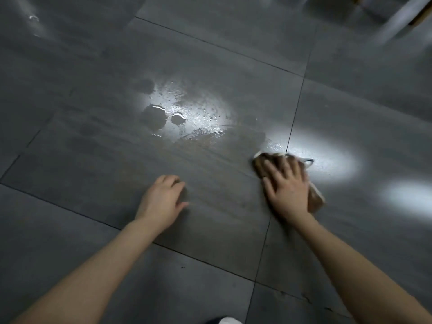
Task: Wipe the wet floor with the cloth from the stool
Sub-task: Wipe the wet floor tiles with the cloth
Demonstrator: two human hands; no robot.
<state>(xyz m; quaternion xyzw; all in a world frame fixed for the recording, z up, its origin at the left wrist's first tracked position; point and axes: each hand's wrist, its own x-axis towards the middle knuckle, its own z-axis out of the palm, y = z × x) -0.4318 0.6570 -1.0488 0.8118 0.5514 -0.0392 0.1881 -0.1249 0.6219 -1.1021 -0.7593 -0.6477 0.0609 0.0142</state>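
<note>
A wet patch (187, 111) with puddles and droplets shines on the dark grey tiled floor (93, 160), in the middle of one large tile. My right hand (288, 185) presses flat on a crumpled brown cloth (315, 198), at the patch's near right edge, right on a tile joint. The cloth sticks out beyond my fingers and beside my palm. My left hand (163, 199) rests on the dry part of the floor, nearer to me than the water, with its fingers curled and nothing in it. The stool is out of sight.
White furniture legs (402, 17) stand blurred at the far right top corner. A few small drops (34, 18) glint on the floor at the far left. A bit of white shoe (228, 321) shows at the bottom edge. Bright light reflections lie on the tiles at right.
</note>
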